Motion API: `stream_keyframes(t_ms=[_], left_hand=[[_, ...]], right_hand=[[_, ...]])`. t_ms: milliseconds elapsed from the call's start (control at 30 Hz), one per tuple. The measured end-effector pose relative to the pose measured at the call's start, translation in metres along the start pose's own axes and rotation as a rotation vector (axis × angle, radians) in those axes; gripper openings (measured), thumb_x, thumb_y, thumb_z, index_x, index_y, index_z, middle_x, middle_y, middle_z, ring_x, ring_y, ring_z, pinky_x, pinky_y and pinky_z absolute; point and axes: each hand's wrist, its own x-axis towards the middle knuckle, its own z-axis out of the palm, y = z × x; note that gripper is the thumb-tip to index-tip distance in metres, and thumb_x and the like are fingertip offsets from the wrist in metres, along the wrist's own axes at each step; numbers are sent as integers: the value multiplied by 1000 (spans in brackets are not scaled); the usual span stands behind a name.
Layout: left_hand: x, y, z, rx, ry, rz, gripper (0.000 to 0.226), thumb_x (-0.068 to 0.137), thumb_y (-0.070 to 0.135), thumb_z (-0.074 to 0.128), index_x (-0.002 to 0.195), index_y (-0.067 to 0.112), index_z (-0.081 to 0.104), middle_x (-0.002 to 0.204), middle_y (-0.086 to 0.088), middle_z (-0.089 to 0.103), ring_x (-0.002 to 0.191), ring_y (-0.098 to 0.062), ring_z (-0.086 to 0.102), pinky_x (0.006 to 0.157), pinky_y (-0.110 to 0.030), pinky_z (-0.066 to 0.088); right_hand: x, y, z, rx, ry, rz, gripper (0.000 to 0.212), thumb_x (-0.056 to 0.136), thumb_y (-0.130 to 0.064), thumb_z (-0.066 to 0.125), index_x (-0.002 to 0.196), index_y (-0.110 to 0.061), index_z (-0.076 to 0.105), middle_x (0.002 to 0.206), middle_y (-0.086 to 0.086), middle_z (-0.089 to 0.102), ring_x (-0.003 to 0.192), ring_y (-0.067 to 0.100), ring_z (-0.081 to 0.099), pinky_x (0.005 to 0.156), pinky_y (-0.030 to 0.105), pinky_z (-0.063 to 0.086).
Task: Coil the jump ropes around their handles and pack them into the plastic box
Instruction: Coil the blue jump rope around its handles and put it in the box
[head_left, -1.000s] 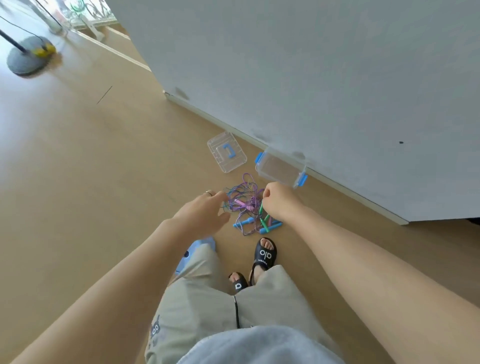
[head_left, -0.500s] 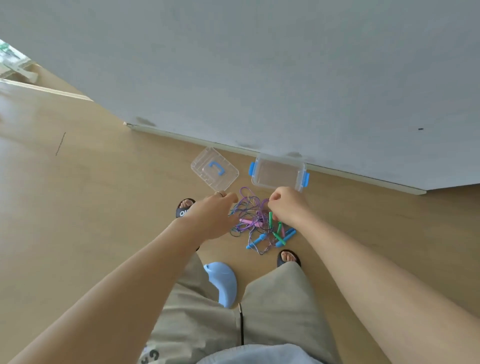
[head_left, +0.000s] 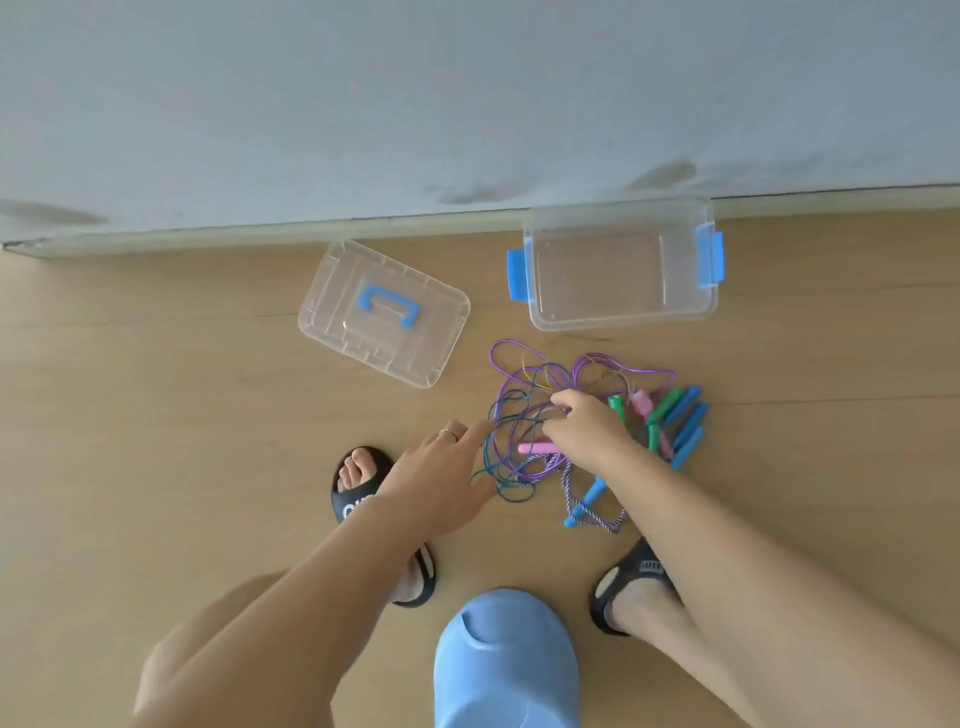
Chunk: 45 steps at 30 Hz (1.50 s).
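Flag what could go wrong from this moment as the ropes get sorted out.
The jump ropes lie as one tangled heap, so pulling with the right hand on the cords could tighten knots or drag other handles along. The braided rope lies close to the right sandal and might get stepped on. The plastic box looks small, so loose coils may not fit.

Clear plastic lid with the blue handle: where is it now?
Head view: the clear plastic lid with the blue handle lies flat on the wooden floor, left of the open clear plastic box, near the wall's baseboard.
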Motion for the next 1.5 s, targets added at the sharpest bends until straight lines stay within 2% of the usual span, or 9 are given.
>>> stream_keyframes(t_ms=[267, 433, 633, 800, 933, 1067, 1200, 1367, 1500], left_hand=[[144, -52, 82, -76, -13, -43, 66, 93, 38, 50, 151, 36, 17, 147, 2, 36, 132, -24, 40, 101, -38, 40], [178, -47, 100, -78, 27, -14, 67, 92, 35, 52, 150, 35, 19, 147, 1, 37, 132, -24, 41, 101, -40, 43], [149, -36, 105, 46, 93, 41, 64, 94, 40, 48, 150, 37, 18, 145, 0, 39, 130, -25, 43, 98, -38, 42], [123, -26, 127, -41, 100, 49, 66, 91, 34, 52, 150, 34, 21, 144, -2, 39, 130, -27, 41, 103, -43, 41], [111, -32, 147, -128, 112, 45, 65, 90, 35, 54, 147, 39, 23, 139, 0, 43, 121, -24, 48, 99, -44, 44], [111, -43, 155, -122, 90, -10, 67, 91, 33, 52, 150, 37, 21, 141, -2, 44, 124, -25, 48, 100, -43, 44], [123, -39, 149, -126, 97, -20, 63, 92, 31, 51, 148, 38, 23, 138, -2, 45, 119, -26, 51, 98, -43, 46], [132, -32, 136, -132, 126, 12, 58, 93, 32, 49, 147, 37, 26, 138, 0, 43, 112, -26, 54, 95, -43, 47], [123, -38, 114, -102, 170, 31, 66, 90, 29, 57, 148, 34, 24, 144, -3, 42, 121, -26, 51, 99, -45, 46]], right_hand=[[162, 44, 81, 307, -61, 113, 65, 80, -12, 55, 144, -26, 47, 123, 2, 48, 84, 28, 68, 72, 45, 62], [199, 60, 88, 237, 92, 15, 19, 76, -8, 54, 63, -10, 41, 65, 11, 40, 64, 23, 38, 60, 30, 35], [176, 69, 83, 371, -68, 19, 49, 86, -18, 59, 135, -22, 54, 123, 4, 54, 92, 16, 59, 53, 17, 54], [160, 89, 112, 79, -180, -73, 77, 85, -37, 57, 155, -30, 26, 143, 6, 44, 119, 21, 58, 106, 37, 43], [162, 97, 128, 187, -17, -151, 73, 81, -26, 51, 152, -29, 34, 91, 3, 60, 88, 23, 63, 86, 38, 55], [164, 94, 108, 340, 245, -206, 59, 87, -18, 51, 145, -32, 44, 134, 6, 37, 102, 28, 63, 61, 28, 61], [182, 85, 83, 157, 239, -175, 73, 81, -23, 54, 151, -34, 36, 156, 12, 24, 127, 28, 51, 97, 35, 49], [186, 79, 73, 302, 184, -178, 66, 87, -15, 62, 149, -14, 43, 147, 8, 49, 126, 22, 53, 93, 28, 43], [166, 66, 64, 511, 269, -269, 26, 82, -14, 67, 101, 3, 71, 87, 11, 63, 80, 20, 57, 73, 29, 42]])
